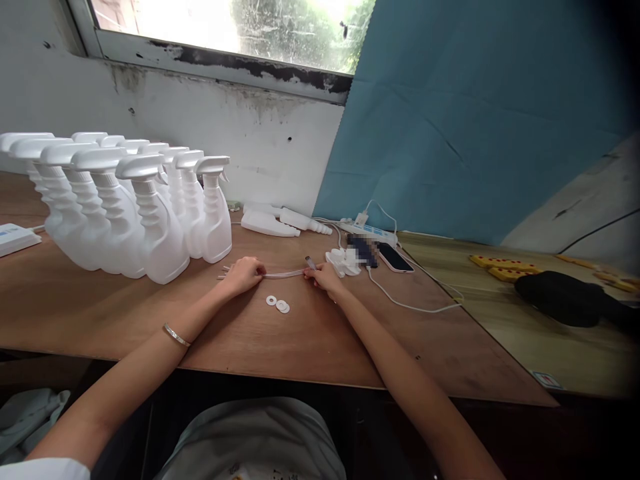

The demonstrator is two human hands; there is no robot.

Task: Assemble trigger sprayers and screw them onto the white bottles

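Several thin tubes (283,275): ran low over the worktop (325,347).
Left hand (245,274): I pinched one part of them.
Right hand (327,277): I pinched another.
White washers (286,309): lay nearer me.
Spray bottles (163,240): stood to my left.

Behind the left grip (245,275), a narrow silvery bracelet (177,335) with a glinting, patterned surface rings the bare forearm. Much farther back from that grip shows the edge of a plain white sleeve (50,469). Behind the right grip (326,277), the arm is bare. Back from both, grey cloth (255,437) bears small yellow-orange and dark marks, too cut off to read.
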